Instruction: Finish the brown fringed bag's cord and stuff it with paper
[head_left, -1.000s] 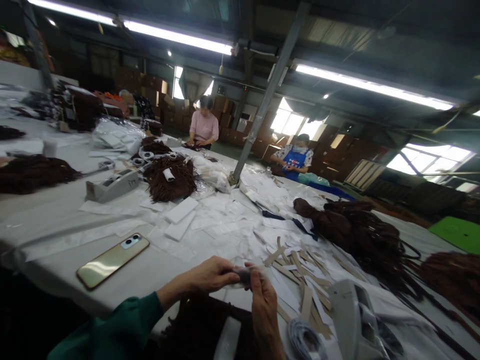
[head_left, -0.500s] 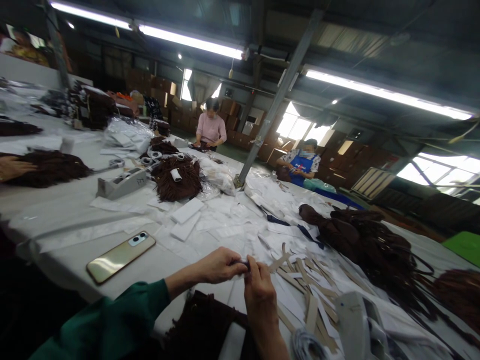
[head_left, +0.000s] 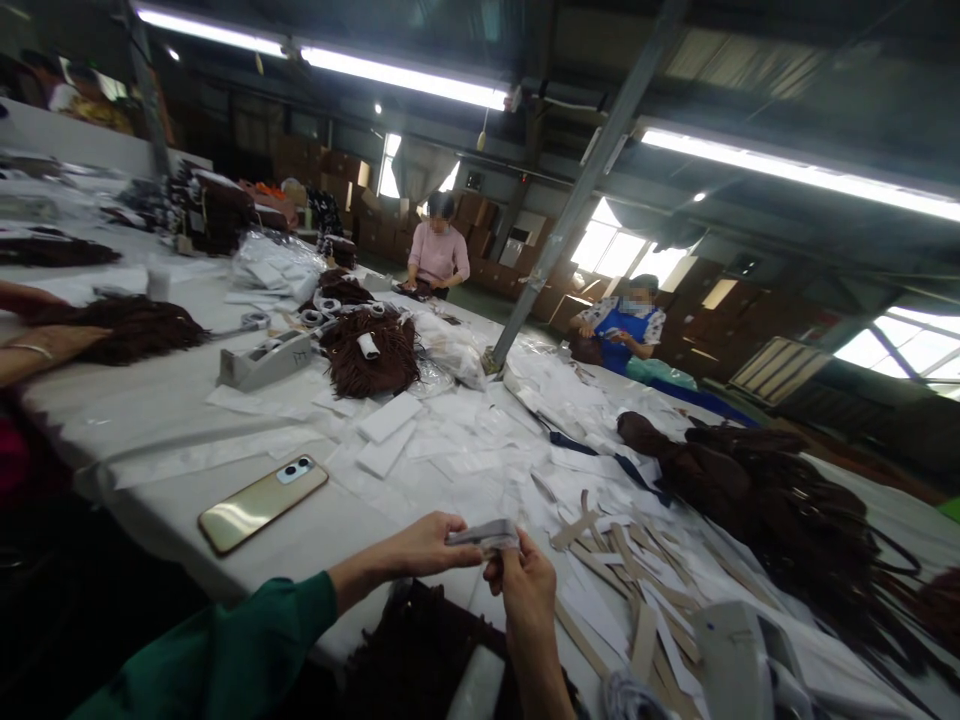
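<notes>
Both my hands meet over the near edge of the table. My left hand (head_left: pixel 431 545) pinches one end of a short grey-white strip (head_left: pixel 484 535), thumb below and fingers above. The fingers of my right hand (head_left: pixel 525 580) are closed on the strip's other end, where it looks folded over; its material is unclear. Just below my hands lies a dark brown fringed bag (head_left: pixel 409 650), with a white wrapped piece (head_left: pixel 478 685) on it. My right forearm covers part of the bag.
A phone (head_left: pixel 264 503) lies to the left. Cut paper strips (head_left: pixel 645 600) and a tape dispenser (head_left: pixel 739 650) are at the right. Farther off are another dispenser (head_left: pixel 262 360), brown bags (head_left: pixel 735 480) and a metal post (head_left: pixel 555 240). A co-worker's hand (head_left: pixel 60 350) is at far left.
The view has swung slightly left. A grey-white strip now shows between my hands, where a small dark bit showed at my fingertips before. The co-worker's hand at left has come further into view.
</notes>
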